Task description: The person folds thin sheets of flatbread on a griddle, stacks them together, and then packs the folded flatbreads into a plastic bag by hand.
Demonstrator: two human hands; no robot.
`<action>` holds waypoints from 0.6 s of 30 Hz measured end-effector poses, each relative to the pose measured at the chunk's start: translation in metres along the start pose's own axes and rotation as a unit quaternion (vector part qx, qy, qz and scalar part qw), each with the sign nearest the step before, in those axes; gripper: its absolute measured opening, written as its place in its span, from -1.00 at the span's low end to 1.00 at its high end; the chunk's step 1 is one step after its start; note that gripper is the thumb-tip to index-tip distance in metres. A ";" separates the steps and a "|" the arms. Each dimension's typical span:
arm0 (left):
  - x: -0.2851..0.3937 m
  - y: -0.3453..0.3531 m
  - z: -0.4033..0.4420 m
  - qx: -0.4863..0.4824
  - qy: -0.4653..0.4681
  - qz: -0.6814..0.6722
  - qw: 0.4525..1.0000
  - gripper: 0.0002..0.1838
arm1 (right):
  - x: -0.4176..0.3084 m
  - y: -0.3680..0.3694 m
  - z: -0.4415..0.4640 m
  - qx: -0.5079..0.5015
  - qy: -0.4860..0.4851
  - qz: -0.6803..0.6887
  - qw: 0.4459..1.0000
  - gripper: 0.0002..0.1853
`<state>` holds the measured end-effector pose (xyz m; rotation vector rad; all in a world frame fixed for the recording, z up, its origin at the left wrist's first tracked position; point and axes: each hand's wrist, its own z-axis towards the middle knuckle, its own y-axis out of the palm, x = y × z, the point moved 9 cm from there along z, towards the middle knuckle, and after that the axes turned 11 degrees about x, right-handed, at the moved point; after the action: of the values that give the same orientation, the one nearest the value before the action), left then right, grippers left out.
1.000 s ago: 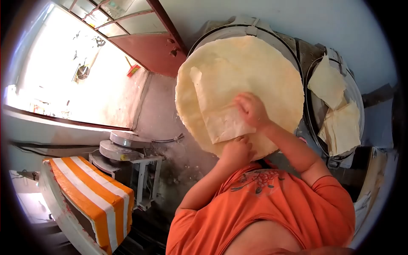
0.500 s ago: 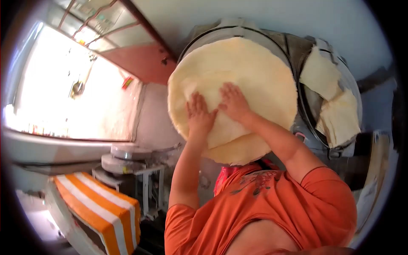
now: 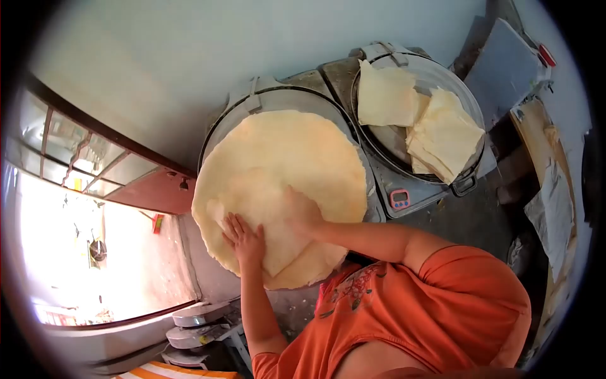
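Note:
A large round pale sheet of dough (image 3: 303, 151) lies across a round griddle, covering most of it and reaching past the near rim. My left hand (image 3: 245, 239) rests on its lower left part, flat with the fingers apart. Near the middle of the sheet, my right hand (image 3: 303, 211) is over or on the dough; motion smears its fingers, so their pose is unclear. Along the near edge a flap of the sheet shows a fold line. The round griddle (image 3: 218, 129) shows its dark rim at the upper left and right.
A second round pan (image 3: 464, 95) on the right holds folded flat sheets (image 3: 445, 136). A red timer (image 3: 399, 199) sits between the two pans. Boards (image 3: 549, 189) lean at the far right. At lower left are an orange-and-white striped cloth (image 3: 177, 371) and a bright window (image 3: 107, 252).
The view has turned right, showing more of the second pan and the timer. My right hand has shifted over the sheet and is now blurred; my left hand stays flat on the dough.

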<state>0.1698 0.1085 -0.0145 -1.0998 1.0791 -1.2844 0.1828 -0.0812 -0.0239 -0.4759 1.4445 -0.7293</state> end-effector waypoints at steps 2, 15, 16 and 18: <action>0.001 -0.004 0.001 -0.014 -0.017 -0.005 1.000 -0.22 | 0.005 0.003 0.005 -0.079 0.037 0.048 0.995 -0.37; 0.003 -0.131 -0.062 0.212 0.027 -0.153 0.965 -0.47 | 0.026 -0.172 0.107 -0.082 0.030 0.487 0.869 -0.42; 0.001 -0.139 -0.071 0.199 -0.006 -0.167 0.966 -0.49 | 0.037 -0.201 0.122 -0.041 0.038 0.521 0.852 -0.43; -0.004 -0.147 -0.088 0.199 -0.026 -0.159 0.967 -0.51 | 0.053 -0.259 0.142 0.020 0.070 0.574 0.816 -0.45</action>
<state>0.0588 0.1130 0.1164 -1.0136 0.5805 -1.6303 0.2797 -0.3190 0.1305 0.5173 1.5289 0.2026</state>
